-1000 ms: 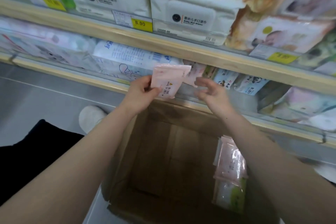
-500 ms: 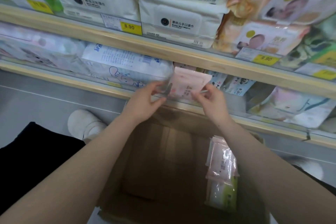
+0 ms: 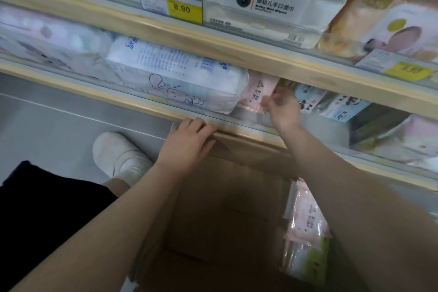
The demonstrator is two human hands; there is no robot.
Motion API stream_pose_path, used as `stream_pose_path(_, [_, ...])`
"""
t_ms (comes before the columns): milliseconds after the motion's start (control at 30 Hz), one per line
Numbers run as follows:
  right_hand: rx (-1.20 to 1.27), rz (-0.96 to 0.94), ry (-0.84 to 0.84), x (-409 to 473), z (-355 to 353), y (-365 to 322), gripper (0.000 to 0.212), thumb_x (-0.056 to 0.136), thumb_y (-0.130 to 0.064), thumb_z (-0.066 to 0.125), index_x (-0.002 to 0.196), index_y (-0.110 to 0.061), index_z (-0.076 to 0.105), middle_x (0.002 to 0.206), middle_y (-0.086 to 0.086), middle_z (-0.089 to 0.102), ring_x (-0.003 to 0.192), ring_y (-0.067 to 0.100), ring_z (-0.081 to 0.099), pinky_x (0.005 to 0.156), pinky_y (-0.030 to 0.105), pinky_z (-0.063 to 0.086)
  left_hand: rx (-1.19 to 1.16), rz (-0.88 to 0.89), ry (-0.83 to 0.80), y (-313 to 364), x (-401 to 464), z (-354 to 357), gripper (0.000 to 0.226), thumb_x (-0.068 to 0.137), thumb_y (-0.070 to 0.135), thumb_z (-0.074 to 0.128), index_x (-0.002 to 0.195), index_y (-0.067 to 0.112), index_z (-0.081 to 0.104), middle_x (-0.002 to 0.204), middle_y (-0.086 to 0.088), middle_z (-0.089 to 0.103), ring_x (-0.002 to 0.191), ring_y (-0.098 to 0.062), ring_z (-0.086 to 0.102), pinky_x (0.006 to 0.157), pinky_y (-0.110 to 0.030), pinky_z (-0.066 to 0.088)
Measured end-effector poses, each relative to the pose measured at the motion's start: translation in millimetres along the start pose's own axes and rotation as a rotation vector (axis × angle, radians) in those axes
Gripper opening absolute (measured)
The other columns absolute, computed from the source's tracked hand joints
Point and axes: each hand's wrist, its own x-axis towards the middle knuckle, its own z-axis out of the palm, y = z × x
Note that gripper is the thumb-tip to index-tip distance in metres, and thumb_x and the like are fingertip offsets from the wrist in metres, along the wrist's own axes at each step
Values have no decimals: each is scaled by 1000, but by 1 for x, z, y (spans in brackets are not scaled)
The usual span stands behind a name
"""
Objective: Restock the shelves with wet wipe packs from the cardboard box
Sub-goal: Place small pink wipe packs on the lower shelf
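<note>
Gripping pink pack (image 3: 257,92), right hand (image 3: 282,108)

Both arms are bare all the way up as far as the camera sees, no sleeves, watch or rings on the left hand (image 3: 187,143) or right hand (image 3: 283,108). Lower left there's a dark garment (image 3: 42,208), black or maybe navy, hard to say in this light. One foot shows in a chunky white shoe (image 3: 118,156) with a strap across it.
</note>
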Motion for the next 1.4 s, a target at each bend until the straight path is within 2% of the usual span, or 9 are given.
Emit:
stream_pose_path(100, [-32, -13, -25, -10, -7, -3, 45, 86, -12, 64, 128, -7, 48, 117, 8, 60, 102, 20, 57, 91, 30, 45, 6, -11, -32, 0, -1, 0, 35, 91, 38, 44, 118, 21, 56, 107, -6, 59, 102, -29, 52, 79, -45, 50])
stream_pose_path(233, [-49, -63, -53, -36, -38, -9, 46, 90, -15, 61, 133, -10, 45, 117, 0, 53, 93, 21, 59, 86, 31, 48, 43, -77, -95, 7, -2, -4, 38, 92, 37, 48, 127, 24, 49, 123, -4, 54, 117, -29, 46, 102, -49, 34])
stream_pose_path(367, [-101, -121, -46, -83, -94, -4, 38, 91, -12, 58, 129, -12, 49, 118, 0, 54, 93, 13, 56, 71, 7, 41, 63, -95, -126, 38, 1, -16, 36, 93, 35, 44, 128, 26, 47, 128, 0, 53, 124, -23, 44, 115, -55, 12])
stream_pose_path(467, [-186, -141, 31, -121, -142, 14, 29, 91, -12, 58, 121, -13, 56, 115, 0, 58, 98, 12, 58, 82, 17, 45, -6, 31, -88, 79, 2, -16, 35, 93, 33, 43, 125, 23, 52, 125, -1, 56, 122, -23, 48, 116, -52, 14])
stream_pose_path(700, [-279, 26, 169, -194, -207, 87, 23, 89, -11, 58, 112, -11, 60, 108, 3, 56, 104, 21, 56, 95, 42, 46, -252, 219, -190, 166, -13, 27, 29, 90, 26, 50, 117, 20, 57, 117, 1, 56, 109, -19, 53, 92, -31, 43])
stream_pose_path(867, [-233, 184, 171, -217, -192, 130, 45, 93, -38, 50, 135, -25, 40, 125, -2, 47, 116, 15, 49, 99, 40, 45, -414, 90, -343, 191, -25, 66, 28, 90, 26, 54, 118, 23, 54, 119, 4, 53, 106, -16, 56, 81, -28, 45])
stream_pose_path(1033, [-219, 189, 186, -217, -183, 136, 44, 98, -37, 38, 142, -28, 34, 127, -2, 44, 117, 12, 43, 95, 28, 38, -457, -122, -463, 196, -24, 105, 42, 88, 29, 60, 127, 18, 50, 123, -4, 58, 113, -24, 56, 89, -34, 46])
stream_pose_path(1233, [-217, 174, 183, -217, -185, 139, 46, 97, -40, 39, 142, -30, 34, 126, -6, 45, 114, 10, 46, 95, 31, 44, -509, -375, -549, 223, -13, 139, 29, 83, 25, 68, 103, 8, 56, 106, -10, 68, 100, -28, 63, 72, -25, 41])
stream_pose_path(1400, [-224, 167, 201, -216, -184, 139, 44, 97, -42, 38, 140, -31, 35, 126, -7, 45, 113, 8, 46, 95, 30, 45, -518, -407, -592, 226, -10, 148, 24, 82, 24, 70, 96, 7, 59, 100, -10, 66, 97, -27, 62, 75, -27, 41])
